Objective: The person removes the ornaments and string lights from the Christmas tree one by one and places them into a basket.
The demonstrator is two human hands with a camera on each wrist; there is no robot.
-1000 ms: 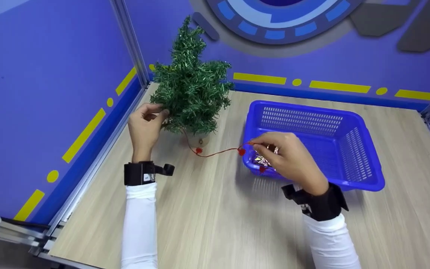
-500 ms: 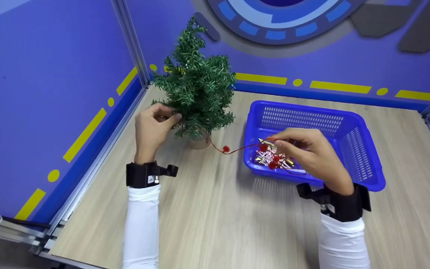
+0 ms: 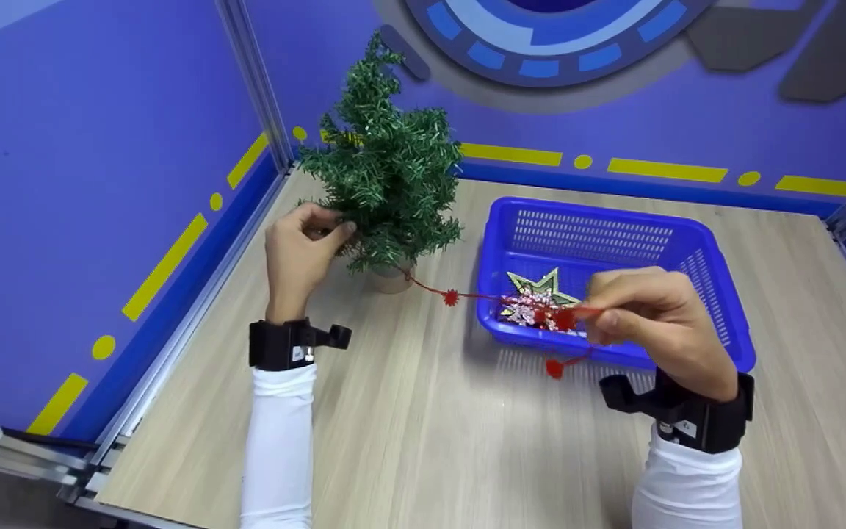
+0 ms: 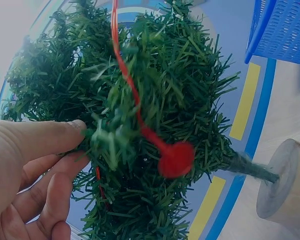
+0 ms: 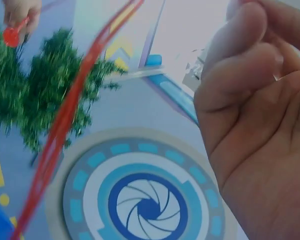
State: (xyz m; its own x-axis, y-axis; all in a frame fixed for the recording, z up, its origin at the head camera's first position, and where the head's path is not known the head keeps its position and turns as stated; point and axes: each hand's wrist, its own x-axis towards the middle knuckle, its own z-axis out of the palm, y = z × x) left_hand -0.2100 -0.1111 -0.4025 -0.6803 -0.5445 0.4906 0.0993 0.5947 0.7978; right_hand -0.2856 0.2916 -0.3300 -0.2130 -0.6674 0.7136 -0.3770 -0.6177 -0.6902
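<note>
A small green artificial Christmas tree stands on a round wooden base. My left hand is at its lower left, thumb and finger pinching a branch tip; whether red string is also pinched there cannot be seen. A red string garland with small red pompoms runs from the tree's lower branches to my right hand, which pinches it above the basket's front right. Beside the branches in the left wrist view hangs a red pompom. Red strands cross the right wrist view.
Right of the tree, a blue perforated plastic basket holds a gold-edged star and shiny pinkish decorations. Blue panels wall the wooden table at the left and back.
My right hand has moved right and toward me, drawing the garland out longer and straighter. The left hand shifted slightly right and the tree's shape turned, mostly in the first half second.
</note>
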